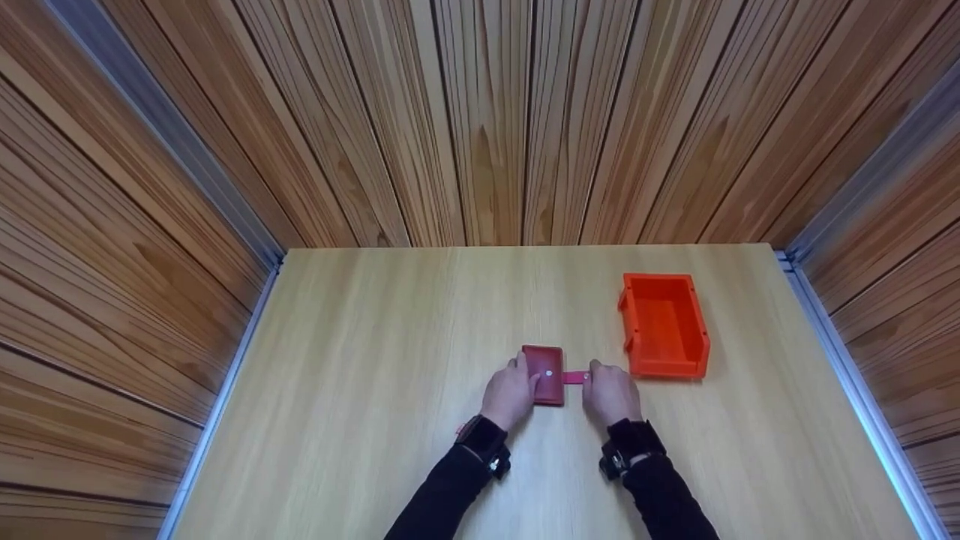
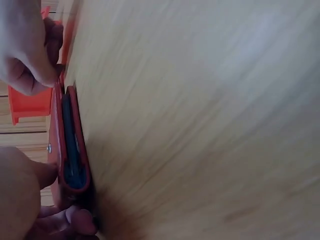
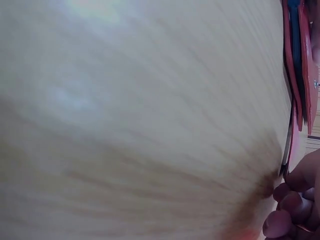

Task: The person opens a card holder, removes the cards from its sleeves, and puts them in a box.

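A dark red card wallet point(image 1: 551, 391) with a silver snap stud lies flat near the middle of the table. My left hand point(image 1: 510, 394) grips its left edge, thumb on top and fingers beneath, as the left wrist view shows. From the wallet's right side sticks out a pinkish-red snap strap point(image 1: 574, 377), unfastened. Its end is pinched between the thumb and finger of my right hand point(image 1: 611, 394). In the left wrist view, the side of the wallet point(image 2: 56, 135) shows blue inner layers between its two folded covers.
An orange open-front bin point(image 1: 666, 322) stands on the table to the right, just beyond my right hand. Wood-panelled walls point(image 1: 487, 135) enclose the back and sides, with metal rails point(image 1: 855, 390) along the table's side edges.
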A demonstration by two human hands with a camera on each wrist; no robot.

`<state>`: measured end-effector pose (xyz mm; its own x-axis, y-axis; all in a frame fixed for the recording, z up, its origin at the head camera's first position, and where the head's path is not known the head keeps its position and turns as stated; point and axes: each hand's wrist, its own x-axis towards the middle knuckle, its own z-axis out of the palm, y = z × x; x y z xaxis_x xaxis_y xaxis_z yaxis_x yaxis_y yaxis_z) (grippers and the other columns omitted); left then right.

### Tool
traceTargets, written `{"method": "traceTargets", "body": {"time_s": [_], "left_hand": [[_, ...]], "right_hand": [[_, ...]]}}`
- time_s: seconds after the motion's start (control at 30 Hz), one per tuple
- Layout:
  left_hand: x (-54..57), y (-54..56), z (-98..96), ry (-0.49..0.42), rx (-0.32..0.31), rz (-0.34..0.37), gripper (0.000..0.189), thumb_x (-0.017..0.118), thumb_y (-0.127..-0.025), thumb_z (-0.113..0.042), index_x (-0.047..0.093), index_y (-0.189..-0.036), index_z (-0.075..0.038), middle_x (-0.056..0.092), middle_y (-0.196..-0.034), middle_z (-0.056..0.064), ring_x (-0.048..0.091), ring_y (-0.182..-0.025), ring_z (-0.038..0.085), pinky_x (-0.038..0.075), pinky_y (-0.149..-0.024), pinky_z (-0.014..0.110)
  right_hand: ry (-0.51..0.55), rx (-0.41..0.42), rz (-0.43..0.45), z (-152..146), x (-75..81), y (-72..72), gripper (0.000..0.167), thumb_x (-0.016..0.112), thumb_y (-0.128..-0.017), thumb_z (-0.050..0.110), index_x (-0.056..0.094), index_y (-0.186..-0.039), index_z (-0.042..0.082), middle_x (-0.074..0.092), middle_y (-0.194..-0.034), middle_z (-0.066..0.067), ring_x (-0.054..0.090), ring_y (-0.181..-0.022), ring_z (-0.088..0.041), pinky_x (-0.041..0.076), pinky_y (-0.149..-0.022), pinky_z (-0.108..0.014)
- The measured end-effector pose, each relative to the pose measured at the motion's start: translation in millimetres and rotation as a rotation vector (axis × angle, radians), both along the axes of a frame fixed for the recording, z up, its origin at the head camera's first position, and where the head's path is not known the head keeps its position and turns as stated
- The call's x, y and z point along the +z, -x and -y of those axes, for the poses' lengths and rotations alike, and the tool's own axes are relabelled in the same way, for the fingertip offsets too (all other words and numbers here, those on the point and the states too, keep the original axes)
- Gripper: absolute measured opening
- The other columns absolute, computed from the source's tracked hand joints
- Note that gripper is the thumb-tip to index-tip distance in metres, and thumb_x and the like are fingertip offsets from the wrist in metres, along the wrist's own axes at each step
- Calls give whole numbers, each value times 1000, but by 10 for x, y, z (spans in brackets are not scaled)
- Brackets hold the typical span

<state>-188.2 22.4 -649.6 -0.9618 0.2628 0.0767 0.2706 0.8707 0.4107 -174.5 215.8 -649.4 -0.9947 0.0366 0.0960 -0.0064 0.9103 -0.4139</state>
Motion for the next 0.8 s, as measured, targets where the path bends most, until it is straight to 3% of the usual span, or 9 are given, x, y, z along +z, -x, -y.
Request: {"method": "traceTargets", "body": {"time_s": [0.13, 0.23, 0.33, 0.53, 0.8], "left_hand": [[9, -3, -17, 28, 7, -45, 52, 63, -104, -29, 54, -140, 6, 70, -114, 18, 73, -84, 31, 61, -74, 40], [13, -19, -71, 78, -8, -129, 45, 64, -103, -28, 55, -136, 2, 67, -115, 14, 72, -81, 26, 61, -70, 37], [6, -35, -135, 150, -24, -171, 51, 62, -102, -39, 55, -135, -1, 63, -118, 13, 70, -82, 22, 60, -72, 33], [-20, -69, -247, 308, 19, -206, 74, 65, -90, -64, 53, -131, -4, 63, -115, 11, 68, -77, 19, 57, -68, 30], [-24, -61, -322, 311, 60, -207, 76, 67, -84, -68, 52, -125, -6, 62, -108, 11, 68, -75, 19, 58, -66, 30]], "right_hand": [[0, -7, 10, 11, -1, 3, 11, 63, -95, 6, 65, -86, 0, 66, -71, -19, 66, -69, -40, 52, -60, -51], [-3, -12, 13, 14, -5, 11, 11, 63, -95, 7, 66, -88, 0, 66, -72, -19, 67, -70, -41, 52, -61, -52], [-3, -10, 12, 23, 2, 10, 10, 63, -95, 7, 67, -89, -1, 67, -74, -21, 67, -72, -42, 54, -63, -54], [-11, 0, -14, 30, 7, -5, 11, 63, -94, 6, 66, -87, -2, 67, -73, -23, 68, -72, -45, 53, -62, -55], [-16, -15, -9, 27, 3, -8, 10, 65, -92, 6, 66, -85, 0, 67, -72, -21, 67, -69, -43, 52, -60, -54]]}}
